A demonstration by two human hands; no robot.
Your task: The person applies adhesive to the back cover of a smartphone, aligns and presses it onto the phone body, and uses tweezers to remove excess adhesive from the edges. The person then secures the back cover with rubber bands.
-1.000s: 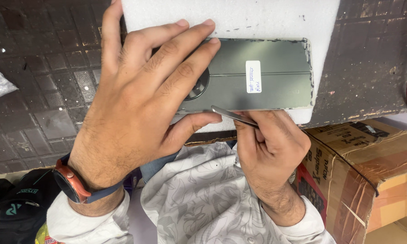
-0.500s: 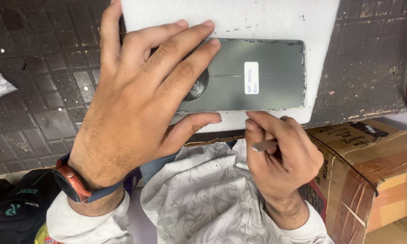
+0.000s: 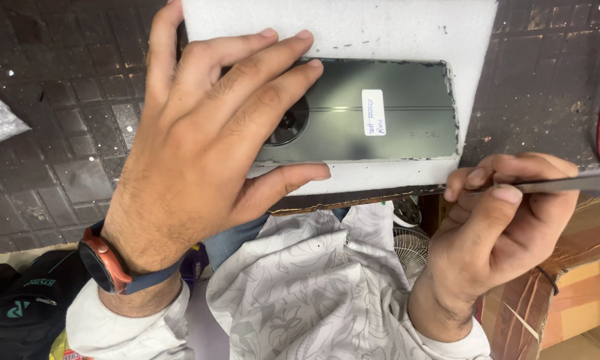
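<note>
The phone (image 3: 373,113) is a dark grey-green slab lying flat, back face up, with its long axis running 9 to 3 o'clock. A round camera module sits at its 9 o'clock end, partly covered. A small white sticker is fixed near the centre of the back. The tweezers (image 3: 567,183) are slim, metallic and grey, lying nearly level at 4 o'clock from the phone, apart from it.

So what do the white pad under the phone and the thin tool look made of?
The white pad looks like soft foam sheet: matte, slightly pitted, with ragged edges. The thin tool in the right hand looks like bare metal, grey with a dull sheen, though that is not certain.
</note>
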